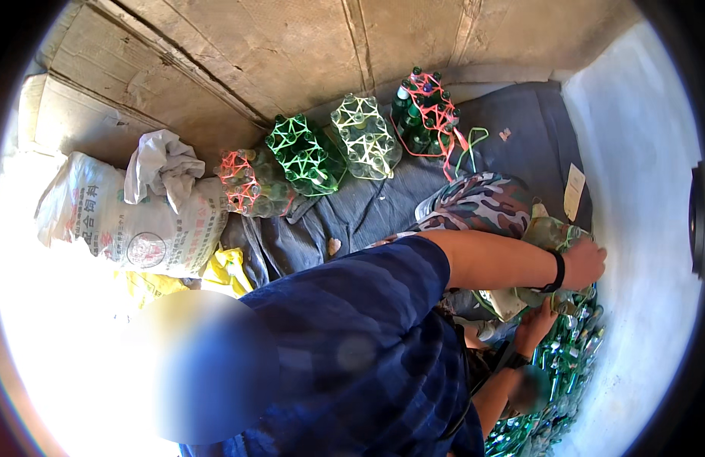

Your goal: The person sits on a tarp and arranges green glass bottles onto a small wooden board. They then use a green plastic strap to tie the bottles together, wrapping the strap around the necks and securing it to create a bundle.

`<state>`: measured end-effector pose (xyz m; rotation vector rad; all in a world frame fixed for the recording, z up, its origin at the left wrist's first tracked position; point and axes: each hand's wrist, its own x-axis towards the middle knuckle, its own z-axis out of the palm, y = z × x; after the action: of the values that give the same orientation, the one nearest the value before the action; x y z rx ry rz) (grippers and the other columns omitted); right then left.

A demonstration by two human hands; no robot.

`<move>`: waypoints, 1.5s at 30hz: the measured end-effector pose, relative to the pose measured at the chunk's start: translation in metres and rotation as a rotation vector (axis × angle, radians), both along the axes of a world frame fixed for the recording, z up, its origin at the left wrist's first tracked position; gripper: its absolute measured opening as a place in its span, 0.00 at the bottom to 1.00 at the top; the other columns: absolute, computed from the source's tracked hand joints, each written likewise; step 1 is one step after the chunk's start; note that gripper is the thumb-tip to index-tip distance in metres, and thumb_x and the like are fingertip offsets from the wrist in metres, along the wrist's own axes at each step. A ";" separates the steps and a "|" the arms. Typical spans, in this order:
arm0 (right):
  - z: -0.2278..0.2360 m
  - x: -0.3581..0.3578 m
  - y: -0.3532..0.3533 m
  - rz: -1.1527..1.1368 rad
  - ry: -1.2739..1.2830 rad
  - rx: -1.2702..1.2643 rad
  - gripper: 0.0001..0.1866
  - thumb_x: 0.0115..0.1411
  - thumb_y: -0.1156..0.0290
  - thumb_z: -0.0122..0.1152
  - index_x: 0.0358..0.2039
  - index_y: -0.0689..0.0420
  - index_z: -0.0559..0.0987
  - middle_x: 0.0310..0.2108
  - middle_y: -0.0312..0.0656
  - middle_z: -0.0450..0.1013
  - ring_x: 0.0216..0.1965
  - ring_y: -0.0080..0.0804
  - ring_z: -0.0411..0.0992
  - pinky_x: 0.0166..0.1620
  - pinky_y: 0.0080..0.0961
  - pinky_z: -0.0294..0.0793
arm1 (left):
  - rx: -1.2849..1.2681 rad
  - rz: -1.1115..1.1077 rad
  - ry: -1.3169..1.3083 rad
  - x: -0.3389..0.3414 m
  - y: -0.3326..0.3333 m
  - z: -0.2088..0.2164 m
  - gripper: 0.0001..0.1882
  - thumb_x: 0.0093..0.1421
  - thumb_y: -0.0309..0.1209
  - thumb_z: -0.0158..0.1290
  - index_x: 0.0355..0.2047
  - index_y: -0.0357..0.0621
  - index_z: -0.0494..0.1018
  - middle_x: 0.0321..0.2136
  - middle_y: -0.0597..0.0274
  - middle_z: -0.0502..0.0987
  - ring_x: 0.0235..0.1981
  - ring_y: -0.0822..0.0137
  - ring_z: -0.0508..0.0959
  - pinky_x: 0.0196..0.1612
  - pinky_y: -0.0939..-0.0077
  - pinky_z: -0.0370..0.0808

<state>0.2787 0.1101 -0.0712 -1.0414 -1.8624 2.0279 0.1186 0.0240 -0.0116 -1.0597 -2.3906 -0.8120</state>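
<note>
My left hand (585,263), a black band on its wrist, is curled closed at a group of clear glass bottles (546,233). The bottles stand beside my knee in camouflage trousers (485,199). Nearer me, at the lower side of the same bottles, my right hand (535,326) has its fingers drawn together. What either set of fingertips grips is too small or hidden to make out. Thin green strapping shows around these bottles. Below both hands spreads a heap of loose green bottles (569,352).
Strapped bottle bundles stand on a dark sheet (520,114): clear with red (249,183), green with light green (303,156), clear with pale yellow (364,137), green with red (428,114). A stuffed white sack (177,232) lies left. Cardboard (291,46) and a pale wall (645,228) bound the space.
</note>
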 end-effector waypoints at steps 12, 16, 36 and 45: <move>-0.061 0.009 0.046 0.165 -0.065 0.513 0.10 0.69 0.62 0.59 0.47 0.47 0.71 0.22 0.27 0.62 0.17 0.17 0.60 0.18 0.20 0.56 | -0.339 -0.571 -0.263 0.023 0.014 -0.037 0.11 0.52 0.37 0.57 0.26 0.45 0.85 0.27 0.49 0.84 0.31 0.48 0.85 0.35 0.53 0.82; -0.001 -0.006 -0.004 -0.060 -0.081 -0.052 0.12 0.66 0.70 0.64 0.49 0.52 0.76 0.28 0.27 0.66 0.26 0.16 0.63 0.27 0.16 0.60 | -0.483 -0.660 -0.364 0.001 -0.008 -0.010 0.17 0.51 0.43 0.64 0.32 0.41 0.85 0.31 0.47 0.84 0.37 0.44 0.84 0.42 0.51 0.81; -0.052 -0.019 -0.005 -0.247 0.136 0.014 0.33 0.63 0.71 0.62 0.68 0.59 0.64 0.54 0.52 0.78 0.56 0.42 0.77 0.57 0.34 0.74 | -0.655 -0.820 -0.596 -0.015 0.023 0.007 0.08 0.57 0.24 0.56 0.37 0.34 0.75 0.33 0.44 0.81 0.36 0.44 0.82 0.38 0.54 0.79; -0.036 -0.017 -0.009 -0.220 0.110 0.014 0.33 0.67 0.71 0.63 0.69 0.61 0.61 0.53 0.51 0.78 0.55 0.39 0.77 0.56 0.32 0.75 | -0.649 -0.809 -0.820 -0.019 0.022 0.013 0.09 0.56 0.23 0.56 0.38 0.35 0.79 0.34 0.46 0.82 0.31 0.52 0.83 0.33 0.61 0.79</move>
<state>0.2613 0.1015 -0.1072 -1.0571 -1.6285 1.9025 0.0993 0.0460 0.0012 -2.4450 -2.9861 -0.8188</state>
